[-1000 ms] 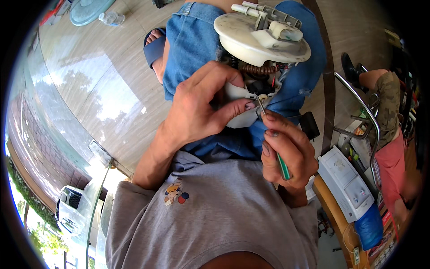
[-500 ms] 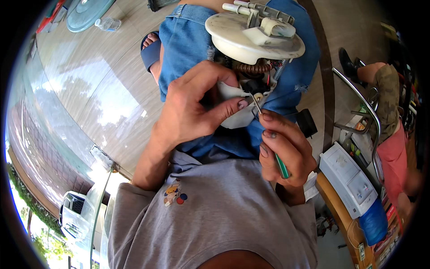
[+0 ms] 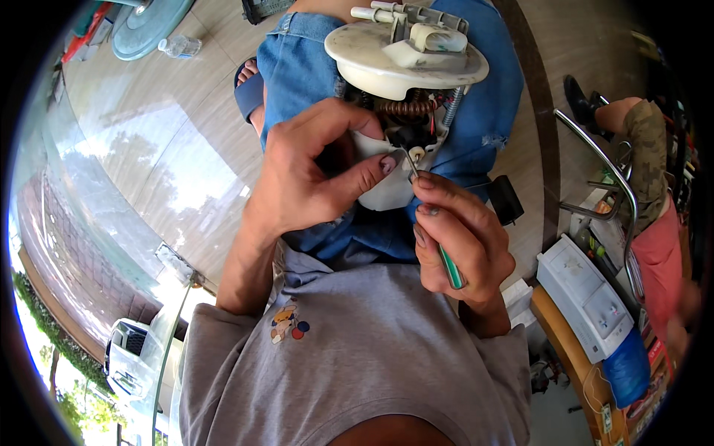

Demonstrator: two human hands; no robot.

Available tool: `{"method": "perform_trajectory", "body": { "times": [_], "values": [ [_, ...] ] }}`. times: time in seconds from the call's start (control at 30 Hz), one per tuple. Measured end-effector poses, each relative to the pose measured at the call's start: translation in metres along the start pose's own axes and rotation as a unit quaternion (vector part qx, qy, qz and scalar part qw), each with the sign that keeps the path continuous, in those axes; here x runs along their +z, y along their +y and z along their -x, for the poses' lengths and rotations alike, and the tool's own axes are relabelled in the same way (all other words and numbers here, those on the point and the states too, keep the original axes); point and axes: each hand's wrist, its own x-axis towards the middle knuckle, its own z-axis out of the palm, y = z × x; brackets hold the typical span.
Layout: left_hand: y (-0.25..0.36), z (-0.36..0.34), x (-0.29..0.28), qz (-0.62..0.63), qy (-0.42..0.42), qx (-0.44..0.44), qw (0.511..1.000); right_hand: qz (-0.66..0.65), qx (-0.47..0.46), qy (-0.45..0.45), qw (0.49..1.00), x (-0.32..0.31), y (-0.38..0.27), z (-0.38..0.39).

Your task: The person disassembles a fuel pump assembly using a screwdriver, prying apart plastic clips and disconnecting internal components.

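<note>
A fuel pump module (image 3: 372,56) rests on my lap, its round cream flange tilted toward the far side. Below the flange show a coiled brown hose, a metal spring (image 3: 453,108), thin wires and a white plastic housing (image 3: 387,189). My left hand (image 3: 309,175) is closed around the housing's left side, thumb near its upper edge. My right hand (image 3: 465,238) grips a small screwdriver (image 3: 451,269) with a green handle. Its thin metal shaft points up and left, the tip at the housing opening beside a small pale round part. Exactly what the tip touches is too small to tell.
A clear plastic bottle (image 3: 180,47) and a round pale-blue base (image 3: 145,33) are on the floor at far left. To the right stand a chair with a metal frame (image 3: 631,201) and a white box-shaped appliance (image 3: 584,293) on a wooden surface. Another person (image 3: 658,238) is at far right.
The pump module and both my hands have shifted slightly left in the picture. The screwdriver stays at the housing opening, with both grips kept.
</note>
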Motion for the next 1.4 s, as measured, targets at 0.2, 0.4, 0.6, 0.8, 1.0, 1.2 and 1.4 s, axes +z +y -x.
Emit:
{"method": "perform_trajectory", "body": {
  "times": [0.2, 0.4, 0.6, 0.8, 1.0, 1.2, 1.4],
  "values": [
    [0.002, -0.012, -0.014, 0.107, -0.026, -0.076, 0.991, -0.029, 0.009, 0.016, 0.999, -0.001, 0.003, -0.002],
    [0.005, -0.022, -0.016, 0.133, -0.047, -0.112, 0.984, -0.042, 0.007, 0.033, 0.999, -0.001, 0.007, -0.001],
    [0.009, -0.031, -0.023, 0.141, -0.089, -0.132, 0.977, -0.060, 0.021, 0.048, 0.997, -0.001, 0.008, -0.003],
    [0.007, -0.037, -0.024, 0.122, -0.095, -0.103, 0.983, -0.080, 0.044, 0.055, 0.994, -0.007, 0.007, -0.003],
    [0.004, -0.040, -0.034, 0.120, -0.147, -0.087, 0.978, -0.263, 0.212, 0.092, 0.937, -0.016, 0.009, -0.012],
    [-0.010, -0.021, -0.031, 0.141, -0.135, -0.022, 0.980, -0.282, 0.222, 0.025, 0.933, -0.024, 0.022, -0.037],
    [-0.004, -0.004, -0.018, 0.044, -0.083, -0.025, 0.995, -0.270, 0.225, -0.050, 0.935, -0.026, 0.036, -0.061]
  ]
}}
